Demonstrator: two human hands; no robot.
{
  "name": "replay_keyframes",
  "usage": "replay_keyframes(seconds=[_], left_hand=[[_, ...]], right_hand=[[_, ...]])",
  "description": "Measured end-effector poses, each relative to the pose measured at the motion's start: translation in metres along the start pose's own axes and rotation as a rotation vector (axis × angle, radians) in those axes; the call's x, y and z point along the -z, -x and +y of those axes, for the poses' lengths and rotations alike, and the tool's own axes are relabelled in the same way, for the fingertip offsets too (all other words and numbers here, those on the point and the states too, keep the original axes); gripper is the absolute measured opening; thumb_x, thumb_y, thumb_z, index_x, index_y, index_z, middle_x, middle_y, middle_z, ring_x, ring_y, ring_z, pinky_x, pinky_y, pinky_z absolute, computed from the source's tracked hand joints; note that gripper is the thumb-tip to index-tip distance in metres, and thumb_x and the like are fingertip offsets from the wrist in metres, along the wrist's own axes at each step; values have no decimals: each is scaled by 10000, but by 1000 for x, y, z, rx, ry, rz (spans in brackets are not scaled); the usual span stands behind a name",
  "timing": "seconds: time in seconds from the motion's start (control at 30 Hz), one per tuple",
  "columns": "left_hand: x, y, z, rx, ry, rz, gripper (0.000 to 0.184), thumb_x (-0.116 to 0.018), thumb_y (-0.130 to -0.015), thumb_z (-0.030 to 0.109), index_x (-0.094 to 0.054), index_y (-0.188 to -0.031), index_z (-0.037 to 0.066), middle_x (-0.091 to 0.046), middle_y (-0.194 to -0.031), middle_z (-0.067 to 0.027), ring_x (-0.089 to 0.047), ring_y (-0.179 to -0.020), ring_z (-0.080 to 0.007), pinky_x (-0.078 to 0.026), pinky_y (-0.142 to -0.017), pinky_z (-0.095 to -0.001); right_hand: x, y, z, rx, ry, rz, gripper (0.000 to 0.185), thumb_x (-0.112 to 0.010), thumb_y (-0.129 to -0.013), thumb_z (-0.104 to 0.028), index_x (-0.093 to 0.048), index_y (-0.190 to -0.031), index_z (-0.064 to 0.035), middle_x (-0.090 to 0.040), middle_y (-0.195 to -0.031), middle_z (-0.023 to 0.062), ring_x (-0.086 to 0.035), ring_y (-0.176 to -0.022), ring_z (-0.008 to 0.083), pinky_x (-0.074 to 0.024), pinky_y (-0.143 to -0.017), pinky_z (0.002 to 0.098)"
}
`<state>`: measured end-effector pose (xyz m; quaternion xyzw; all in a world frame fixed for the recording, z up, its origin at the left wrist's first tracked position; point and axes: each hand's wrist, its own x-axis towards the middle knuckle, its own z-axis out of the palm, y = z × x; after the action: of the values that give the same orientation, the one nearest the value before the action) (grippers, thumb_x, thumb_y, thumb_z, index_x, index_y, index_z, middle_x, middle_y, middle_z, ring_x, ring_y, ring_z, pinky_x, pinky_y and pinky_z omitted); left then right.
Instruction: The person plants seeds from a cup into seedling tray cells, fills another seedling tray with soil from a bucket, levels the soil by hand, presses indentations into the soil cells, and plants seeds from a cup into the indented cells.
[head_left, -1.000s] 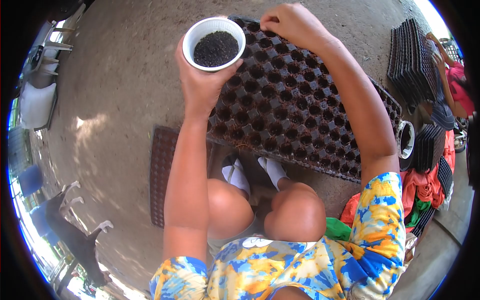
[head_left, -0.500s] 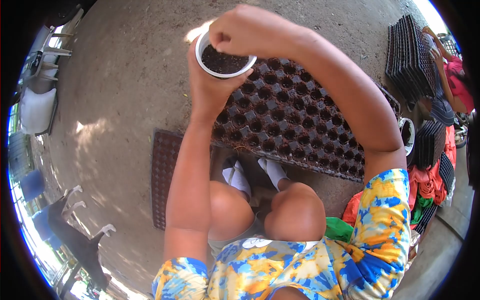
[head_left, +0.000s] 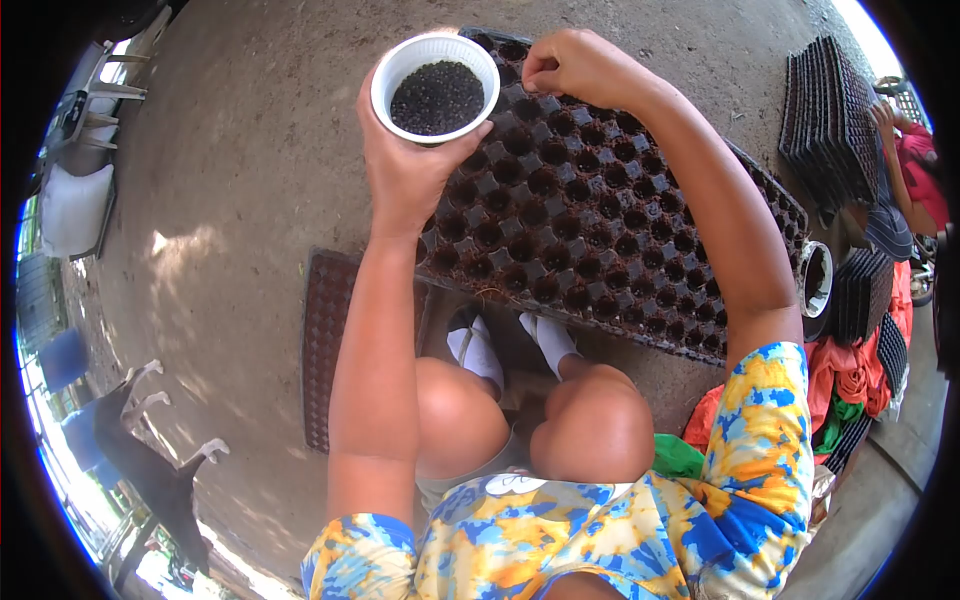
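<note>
My left hand point(head_left: 415, 175) is wrapped round a white plastic cup point(head_left: 381, 92), tilted so its mouth faces me. Small dark grains that look like seeds point(head_left: 438, 98) cover the cup's bottom. My right hand point(head_left: 580, 68) is closed in a pinch over the far end of a black seedling tray point(head_left: 600, 215). Whatever its fingertips hold is hidden or too small to name. Dark brown soil lies in the tray's many round cells, several with a hollow in the middle.
A second tray point(head_left: 330, 340) lies on the ground at left. Stacked trays point(head_left: 825, 120) stand at far right beside another person point(head_left: 915, 170). A white container point(head_left: 817, 280) touches the area by the tray's right end. A dark dog point(head_left: 150, 450) is at lower left.
My right hand has come out of the cup and moved right, over the tray. The cup in my left hand has shifted slightly left, and its contents now show fully.
</note>
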<state>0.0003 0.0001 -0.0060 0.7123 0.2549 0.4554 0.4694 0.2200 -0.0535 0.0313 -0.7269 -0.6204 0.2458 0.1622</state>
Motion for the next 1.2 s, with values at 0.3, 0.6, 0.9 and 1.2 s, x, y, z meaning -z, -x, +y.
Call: replay_keyframes(seconds=[0.3, 0.6, 0.9, 1.2], left_hand=[[-1, 0, 4, 8, 22, 5, 945, -887, -587, 104, -314, -1331, 1, -468, -1253, -118, -518, -1161, -214, -426, -1027, -340], [-9, 0, 8, -55, -62, -67, 902, -889, -579, 111, -366, -1307, 20, -492, -1239, -106, -506, -1165, -215, -415, -1010, -346], [-18, 4, 5, -49, -15, -99, 912, -884, -586, 100, -351, -1323, 36, -483, -1264, -112, -497, -1180, -216, -414, -1006, -350], [-1, 0, -4, -19, 23, -30, 950, -895, -585, 130, -330, -1339, 7, -468, -1249, -107, -507, -1173, -212, -419, -1025, -337]], right_hand=[[3, -1, -6, -7, 130, 20, 163, -649, -829, -168, -713, -928, -56, -697, -767, 89, -662, -669, 194, -525, -657, 318], [27, 4, -63, 295, 142, 139, 149, -632, -788, -139, -701, -881, -47, -664, -727, 133, -658, -660, 228, -506, -613, 344], [-7, -3, -78, 363, 295, 153, 97, -643, -727, -137, -687, -778, -67, -681, -779, 144, -677, -729, 271, -528, -655, 370], [19, -25, 11, 70, 93, 138, 121, -612, -743, -160, -678, -757, -59, -630, -645, 153, -627, -573, 279, -484, -566, 377]])
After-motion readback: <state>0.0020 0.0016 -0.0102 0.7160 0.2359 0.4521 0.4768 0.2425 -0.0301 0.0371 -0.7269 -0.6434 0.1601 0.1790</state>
